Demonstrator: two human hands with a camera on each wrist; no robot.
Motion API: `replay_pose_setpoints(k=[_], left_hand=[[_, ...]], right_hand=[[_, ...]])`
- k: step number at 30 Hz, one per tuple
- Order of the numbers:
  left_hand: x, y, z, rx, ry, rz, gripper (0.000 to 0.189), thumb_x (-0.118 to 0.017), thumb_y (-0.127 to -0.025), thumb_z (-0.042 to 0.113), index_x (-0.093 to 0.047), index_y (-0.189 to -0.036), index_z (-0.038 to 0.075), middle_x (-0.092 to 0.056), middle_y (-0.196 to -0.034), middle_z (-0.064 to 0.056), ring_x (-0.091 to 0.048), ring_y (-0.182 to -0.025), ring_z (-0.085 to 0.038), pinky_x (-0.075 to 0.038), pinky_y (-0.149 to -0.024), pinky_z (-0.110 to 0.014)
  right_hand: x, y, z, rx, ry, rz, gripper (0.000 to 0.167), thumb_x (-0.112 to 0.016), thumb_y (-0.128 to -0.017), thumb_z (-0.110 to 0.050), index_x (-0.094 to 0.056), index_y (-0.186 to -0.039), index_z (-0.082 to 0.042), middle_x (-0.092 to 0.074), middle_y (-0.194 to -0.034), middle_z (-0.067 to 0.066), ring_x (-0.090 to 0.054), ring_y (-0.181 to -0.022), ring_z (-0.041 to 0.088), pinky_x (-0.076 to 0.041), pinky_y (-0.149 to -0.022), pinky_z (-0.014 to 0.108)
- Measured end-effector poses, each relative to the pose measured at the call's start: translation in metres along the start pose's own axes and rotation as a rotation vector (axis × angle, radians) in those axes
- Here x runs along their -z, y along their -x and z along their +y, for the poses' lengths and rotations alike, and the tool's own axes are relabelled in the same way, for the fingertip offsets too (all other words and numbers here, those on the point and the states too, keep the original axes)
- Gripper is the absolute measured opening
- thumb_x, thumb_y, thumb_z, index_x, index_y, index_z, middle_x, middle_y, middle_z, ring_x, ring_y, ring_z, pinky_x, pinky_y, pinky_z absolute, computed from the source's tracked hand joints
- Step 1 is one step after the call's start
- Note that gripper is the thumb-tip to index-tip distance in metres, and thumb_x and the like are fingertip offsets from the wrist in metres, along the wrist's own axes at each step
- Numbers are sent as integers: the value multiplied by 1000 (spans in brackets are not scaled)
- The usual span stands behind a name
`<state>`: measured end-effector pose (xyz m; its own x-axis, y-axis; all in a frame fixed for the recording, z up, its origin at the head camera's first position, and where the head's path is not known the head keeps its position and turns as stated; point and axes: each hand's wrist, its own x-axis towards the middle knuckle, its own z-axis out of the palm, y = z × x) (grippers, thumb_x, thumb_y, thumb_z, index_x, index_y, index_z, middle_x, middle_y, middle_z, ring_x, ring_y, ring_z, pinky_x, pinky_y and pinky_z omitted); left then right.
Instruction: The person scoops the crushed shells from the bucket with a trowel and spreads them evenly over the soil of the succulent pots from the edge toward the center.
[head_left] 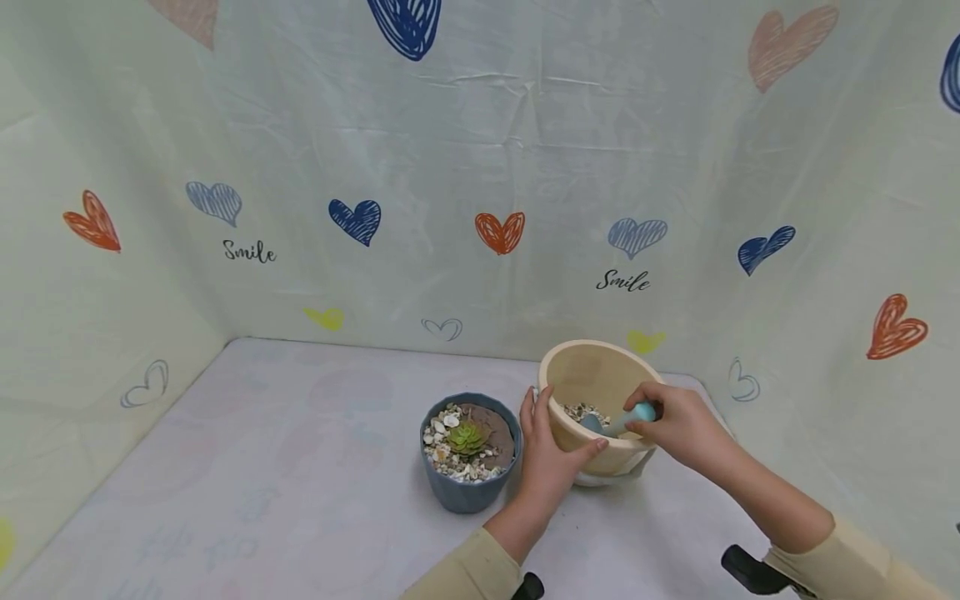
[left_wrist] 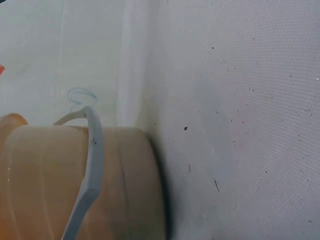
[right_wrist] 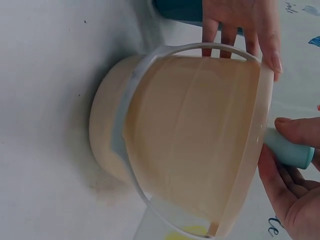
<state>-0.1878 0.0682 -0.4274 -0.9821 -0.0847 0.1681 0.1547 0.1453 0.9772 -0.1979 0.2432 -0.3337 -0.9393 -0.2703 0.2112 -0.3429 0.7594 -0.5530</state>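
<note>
A cream bucket (head_left: 592, 354) stands on the table with pebbles (head_left: 583, 411) inside. My left hand (head_left: 546, 454) holds its near left side, thumb at the rim and fingers along the outer wall. In my right hand (head_left: 678, 421) is a small trowel (head_left: 618, 423), pinched by its turquoise handle (right_wrist: 287, 148). Its grey-blue blade reaches into the bucket, beside the pebbles. Left of the bucket, close to my left hand, sits a blue-grey pot (head_left: 467, 498) with a green succulent (head_left: 468, 437). White pebbles and shells cover part of the brown surface around the plant.
The bucket's grey handle (left_wrist: 93, 160) hangs down its outside. A pale cloth covers the table (head_left: 300, 467), with dark specks on it near the bucket. Behind and at the sides hangs a curtain (head_left: 450, 150) printed with hearts.
</note>
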Motion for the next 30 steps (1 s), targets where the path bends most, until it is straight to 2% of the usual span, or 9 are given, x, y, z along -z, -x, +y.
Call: replay_pose_setpoints(k=[13,19,30], left_hand=[[0,0,-1,-19,2,8,101,-88,-71,36,-30,-151,19,-12,-158,-10,-26,-139,-39,-31,-107,-56],[-1,0,-2,-14,3,12,100,-88,-71,35,-31,-151,19,-12,-159,-10,-26,-139,-39,-30,-107,-56],[-1,0,-1,-28,7,19,100,-89,-70,34,-32,-151,19,-13,-158,-10,-27,-139,-38,-31,-106,-56]], right_hand=[[-3,12,1,-55,-115,117,15,-77,-81,-1,-67,-93,-1,-65,-85,7,-60,-72,15,-52,-60,23],[-6,12,2,-113,-182,118,16,-74,-84,-3,-66,-98,0,-65,-86,9,-64,-74,16,-54,-63,24],[-3,17,5,-184,-246,149,23,-73,-87,-8,-65,-105,3,-65,-98,15,-65,-79,17,-55,-68,24]])
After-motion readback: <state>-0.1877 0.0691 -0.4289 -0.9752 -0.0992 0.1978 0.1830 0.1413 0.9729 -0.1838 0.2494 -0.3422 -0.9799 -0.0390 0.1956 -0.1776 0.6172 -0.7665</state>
